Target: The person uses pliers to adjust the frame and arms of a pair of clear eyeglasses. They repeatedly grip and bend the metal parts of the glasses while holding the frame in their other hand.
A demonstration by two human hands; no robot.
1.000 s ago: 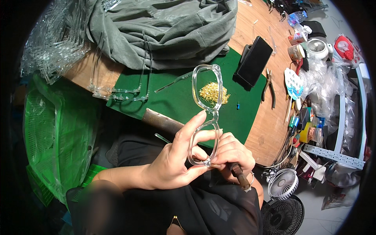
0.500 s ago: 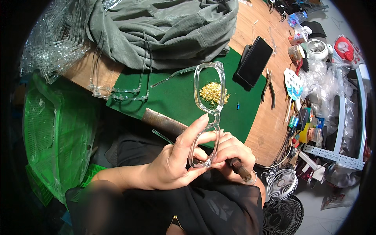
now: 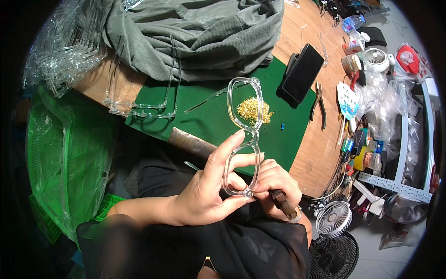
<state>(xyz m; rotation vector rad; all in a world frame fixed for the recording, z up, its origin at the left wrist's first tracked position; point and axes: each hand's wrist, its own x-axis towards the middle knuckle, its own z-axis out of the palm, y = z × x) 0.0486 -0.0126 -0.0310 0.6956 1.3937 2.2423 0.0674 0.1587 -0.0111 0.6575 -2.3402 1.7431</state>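
Holding clear glasses frame [image 3: 254, 135] in curled left hand [image 3: 209, 190]; gripping brown tool [image 3: 284, 204] in closed right hand [image 3: 276, 180] beside lower corner [image 3: 248, 192]. Apparently mid-work there; cannot judge remainder.

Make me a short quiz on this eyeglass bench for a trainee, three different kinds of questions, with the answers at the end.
1. Multiple choice: what does the right hand hold? A) a phone; B) a brown tool handle; C) a fan.
2. True or false: the pliers lie to the left of the small blue piece on the green mat.
3. Fill in: the left hand holds the clear eyeglass frame, and through its upper rim shows a pile of small ____.

Key: 1. B. 2. False; they lie to its right. 3. Gold-coloured pieces.
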